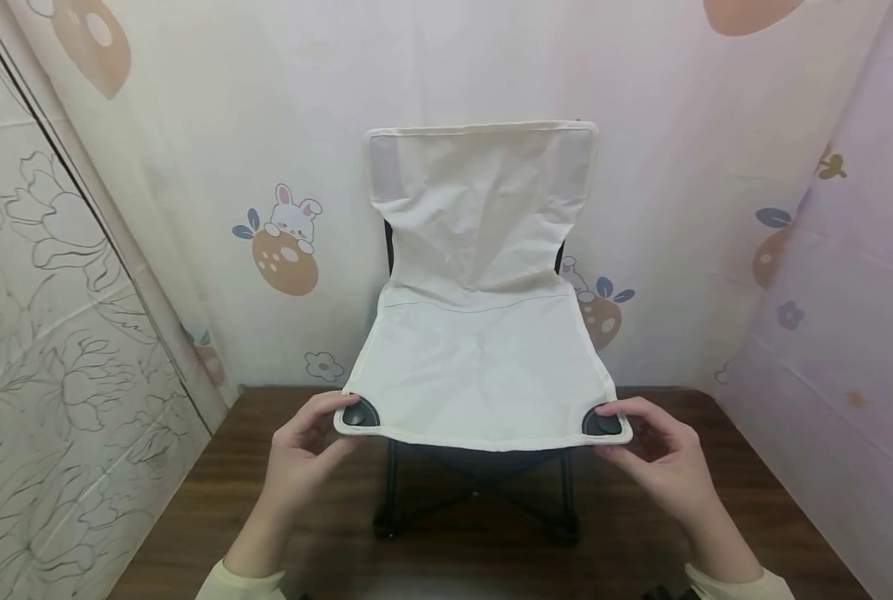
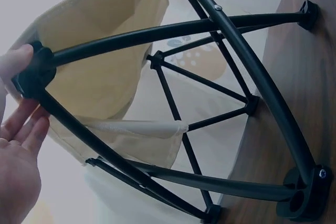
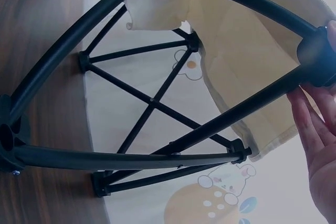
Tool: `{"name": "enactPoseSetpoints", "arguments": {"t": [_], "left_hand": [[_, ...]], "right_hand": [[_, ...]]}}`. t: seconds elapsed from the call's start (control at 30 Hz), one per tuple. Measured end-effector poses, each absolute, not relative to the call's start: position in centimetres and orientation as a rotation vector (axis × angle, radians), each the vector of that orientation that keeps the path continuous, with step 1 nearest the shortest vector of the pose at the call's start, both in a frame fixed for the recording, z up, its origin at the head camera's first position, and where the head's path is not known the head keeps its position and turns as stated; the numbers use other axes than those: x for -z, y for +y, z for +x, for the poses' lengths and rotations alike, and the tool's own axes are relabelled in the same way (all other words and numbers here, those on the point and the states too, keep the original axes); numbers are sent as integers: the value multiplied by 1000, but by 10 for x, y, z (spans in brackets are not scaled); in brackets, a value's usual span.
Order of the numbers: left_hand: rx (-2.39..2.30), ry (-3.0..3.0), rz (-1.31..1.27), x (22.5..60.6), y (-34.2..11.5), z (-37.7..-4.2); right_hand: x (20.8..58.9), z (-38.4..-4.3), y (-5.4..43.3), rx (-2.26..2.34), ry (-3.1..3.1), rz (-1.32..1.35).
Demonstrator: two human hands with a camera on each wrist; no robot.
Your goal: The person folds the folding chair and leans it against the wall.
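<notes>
A folding chair with a cream fabric seat [image 1: 484,367] and backrest [image 1: 479,192] stands unfolded, facing me. My left hand [image 1: 303,454] pinches its front left corner, thumb and fingers around the black corner patch [image 1: 361,412]. At the front right corner, my right hand [image 1: 667,467] grips the matching black patch [image 1: 602,422] the same way. Both wrist views look under the seat: a black plastic joint [image 2: 39,72] sits at the left fingers, and another joint [image 3: 317,59] at the right ones. Dark crossed tubes [image 3: 152,100] run down to black feet [image 2: 304,195].
The chair stands on a dark brown wooden surface [image 1: 281,533]. Behind it hangs a pale curtain [image 1: 326,100] printed with bunnies and orange fruit. A flower-patterned panel [image 1: 56,333] closes off the left side, and another pale sheet [image 1: 851,350] the right.
</notes>
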State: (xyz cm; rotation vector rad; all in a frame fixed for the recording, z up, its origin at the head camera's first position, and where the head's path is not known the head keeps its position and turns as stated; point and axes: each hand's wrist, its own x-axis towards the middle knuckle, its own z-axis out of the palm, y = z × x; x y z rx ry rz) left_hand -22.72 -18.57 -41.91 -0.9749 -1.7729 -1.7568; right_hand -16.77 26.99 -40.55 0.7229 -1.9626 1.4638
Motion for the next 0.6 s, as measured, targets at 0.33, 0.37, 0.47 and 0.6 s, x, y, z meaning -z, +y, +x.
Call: {"name": "enactPoseSetpoints", "arguments": {"t": [0.33, 0.37, 0.47, 0.6], "left_hand": [[1814, -1826, -922, 419, -190, -226], [1815, -1828, -919, 419, -190, -226], [1819, -1836, -903, 419, -189, -225], [1827, -1857, -840, 418, -187, -222]], "right_hand": [[405, -167, 271, -1459, -1976, 704], [405, -167, 271, -1458, -1973, 710], [405, -168, 272, -1451, -1952, 739], [405, -170, 275, -1487, -1904, 825]]}}
